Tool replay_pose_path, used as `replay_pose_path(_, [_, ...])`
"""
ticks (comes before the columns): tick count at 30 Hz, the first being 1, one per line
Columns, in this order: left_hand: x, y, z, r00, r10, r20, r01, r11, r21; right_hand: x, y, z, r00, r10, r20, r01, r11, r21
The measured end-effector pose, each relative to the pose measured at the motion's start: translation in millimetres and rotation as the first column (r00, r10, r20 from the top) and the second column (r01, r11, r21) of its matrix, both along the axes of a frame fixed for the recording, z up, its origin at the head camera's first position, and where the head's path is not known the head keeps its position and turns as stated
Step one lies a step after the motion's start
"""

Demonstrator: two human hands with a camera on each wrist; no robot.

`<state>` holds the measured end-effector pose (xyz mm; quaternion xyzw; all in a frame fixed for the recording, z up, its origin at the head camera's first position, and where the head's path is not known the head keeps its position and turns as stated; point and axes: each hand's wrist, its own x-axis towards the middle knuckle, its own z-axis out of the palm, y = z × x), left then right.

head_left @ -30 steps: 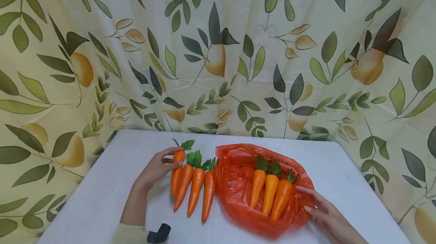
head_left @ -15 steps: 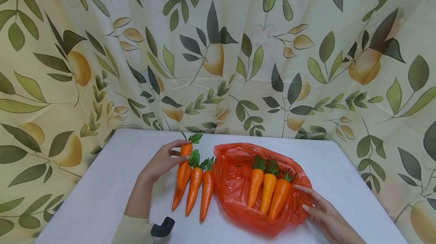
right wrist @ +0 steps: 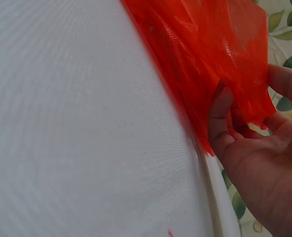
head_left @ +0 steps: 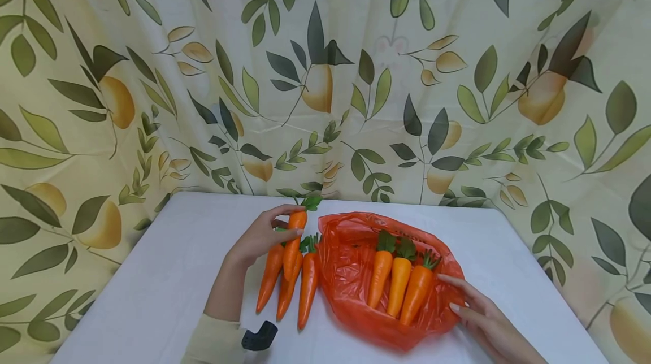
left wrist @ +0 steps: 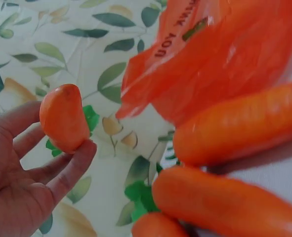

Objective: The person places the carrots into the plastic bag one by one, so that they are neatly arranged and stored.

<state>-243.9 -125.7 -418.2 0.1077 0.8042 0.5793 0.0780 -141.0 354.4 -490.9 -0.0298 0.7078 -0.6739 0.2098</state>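
Observation:
My left hand [head_left: 264, 234] grips a carrot [head_left: 292, 245] near its leafy top, tip pointing down over the other carrots; in the left wrist view that carrot [left wrist: 64, 118] sits between thumb and fingers. Below it, three more carrots [head_left: 308, 285] lie side by side on the table, the middle one partly covered. To their right, a red plastic bag [head_left: 351, 307] lies spread wide at its mouth, with three carrots [head_left: 399, 285] inside, leaves toward the back. My right hand [head_left: 480, 313] holds the bag's right edge, thumb on one side and fingers on the other in the right wrist view.
The table [head_left: 152, 285] wears a white cover. Behind it and at both sides hangs a curtain [head_left: 325, 98] printed with leaves and fruit. A black device [head_left: 259, 336] is worn at the left wrist.
My left hand has carried its carrot rightward across the row, from the row's left end to over the middle carrot. The right hand stays at the bag's edge.

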Motion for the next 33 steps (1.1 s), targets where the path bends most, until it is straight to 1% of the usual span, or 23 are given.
replay_pose_path(6, [0.7, 15.9, 5.4, 0.999, -0.036, -0.009, 0.036, 0.999, 0.009, 0.4, -1.3, 0.5, 1.0, -0.014, 0.019, 0.014, 1.0, 0.009])
replay_pose_path(10, [1.3, 26.4, 6.7, 0.996, -0.088, -0.008, 0.088, 0.995, 0.037, 0.7, -1.5, 1.5, 1.0, -0.009, 0.01, 0.009, 1.0, 0.01])
replay_pose_path(15, [2.0, 39.7, 6.8, 0.986, -0.163, -0.018, 0.164, 0.985, 0.061, 1.1, -0.5, 2.2, 1.0, -0.003, 0.008, 0.003, 1.0, -0.002])
replay_pose_path(18, [2.9, 47.2, 6.6, 0.981, -0.193, -0.013, 0.193, 0.977, 0.087, 1.0, -0.6, 2.2, 1.0, -0.01, 0.015, 0.01, 1.0, 0.002])
replay_pose_path(21, [4.4, 53.6, 7.0, 0.979, -0.204, -0.012, 0.205, 0.974, 0.095, 0.4, -1.3, 2.1, 1.0, -0.016, 0.022, 0.016, 1.0, 0.012])
replay_pose_path(28, [5.1, 66.4, 5.5, 0.976, -0.215, -0.032, 0.216, 0.975, 0.052, -0.2, -3.5, 2.2, 0.999, -0.037, 0.035, 0.036, 0.998, 0.043])
replay_pose_path(33, [5.8, 75.4, 3.1, 0.971, -0.235, -0.053, 0.238, 0.969, 0.062, 0.2, -3.2, 2.1, 0.999, -0.037, 0.032, 0.035, 0.998, 0.043])
